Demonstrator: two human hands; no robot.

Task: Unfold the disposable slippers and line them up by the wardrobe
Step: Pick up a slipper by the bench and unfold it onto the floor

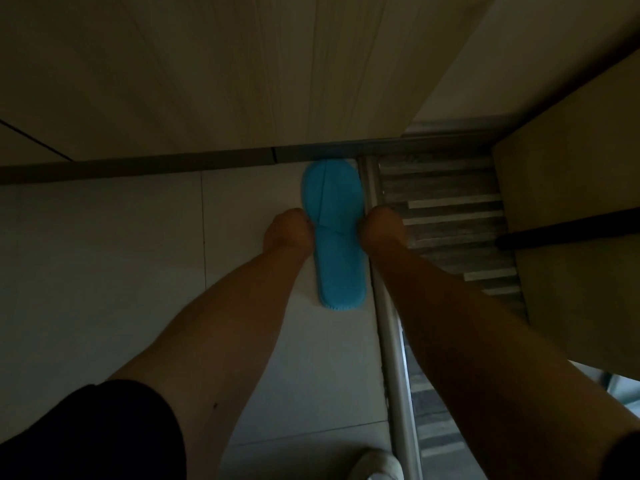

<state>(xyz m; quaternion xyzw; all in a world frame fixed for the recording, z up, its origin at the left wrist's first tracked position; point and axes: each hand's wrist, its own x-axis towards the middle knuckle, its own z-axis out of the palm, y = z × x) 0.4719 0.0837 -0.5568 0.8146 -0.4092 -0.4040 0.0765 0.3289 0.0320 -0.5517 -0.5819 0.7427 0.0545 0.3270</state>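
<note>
The slipper (332,230) lies on the floor (138,254), toe against the wardrobe (207,81) base, between the left hand (287,232) and right hand (381,226), with the threshold rail (391,341) just right.

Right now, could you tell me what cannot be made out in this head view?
- Fingers of the left hand and right hand: curled under the fists at the blue slipper.
- A second slipper: none shows.
- Shoe: cut off by the bottom edge.
- Wardrobe details: too dim.
</note>
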